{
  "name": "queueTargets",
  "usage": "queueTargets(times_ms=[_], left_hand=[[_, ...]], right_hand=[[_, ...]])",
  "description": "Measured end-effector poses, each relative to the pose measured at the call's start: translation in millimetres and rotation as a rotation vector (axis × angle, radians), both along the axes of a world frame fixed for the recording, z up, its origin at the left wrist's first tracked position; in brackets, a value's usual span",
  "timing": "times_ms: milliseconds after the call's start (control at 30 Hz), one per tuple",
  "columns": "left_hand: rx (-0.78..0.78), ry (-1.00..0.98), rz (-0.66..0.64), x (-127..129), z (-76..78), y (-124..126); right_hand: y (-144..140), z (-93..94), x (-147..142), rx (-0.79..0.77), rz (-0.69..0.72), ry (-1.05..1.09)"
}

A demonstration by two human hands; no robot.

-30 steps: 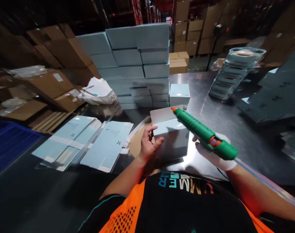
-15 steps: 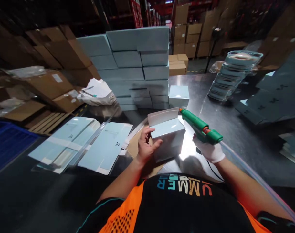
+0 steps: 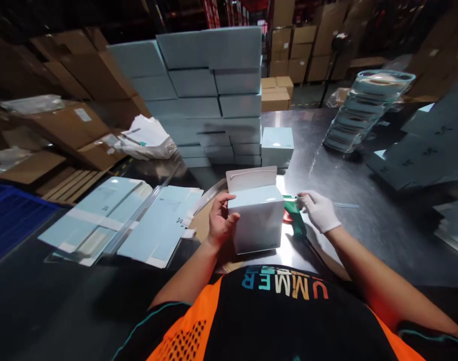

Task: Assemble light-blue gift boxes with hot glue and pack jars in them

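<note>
Pale-blue box [image 3: 258,220] flap open, left hand [image 3: 220,220] gripping, contents hidden

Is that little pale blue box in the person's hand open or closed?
Open. The small pale blue cardboard box, steadied by the bare left hand, has its white top flap standing up at the back rather than folded down.
</note>
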State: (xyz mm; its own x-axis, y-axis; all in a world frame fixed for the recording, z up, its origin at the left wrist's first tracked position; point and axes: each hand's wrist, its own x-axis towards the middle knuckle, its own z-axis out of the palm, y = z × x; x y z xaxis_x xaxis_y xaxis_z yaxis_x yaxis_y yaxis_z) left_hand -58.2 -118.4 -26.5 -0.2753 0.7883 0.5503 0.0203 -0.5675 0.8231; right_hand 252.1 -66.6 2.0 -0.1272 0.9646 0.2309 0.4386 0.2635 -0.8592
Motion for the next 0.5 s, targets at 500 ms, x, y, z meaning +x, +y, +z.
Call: queueTargets(times_ms=[500], left_hand=[[0.214,0.09,-0.142,-13.9,7.5,7.8]], right_hand=[[-6.1,2.6,-40.6,0.275,0.468,0.15]])
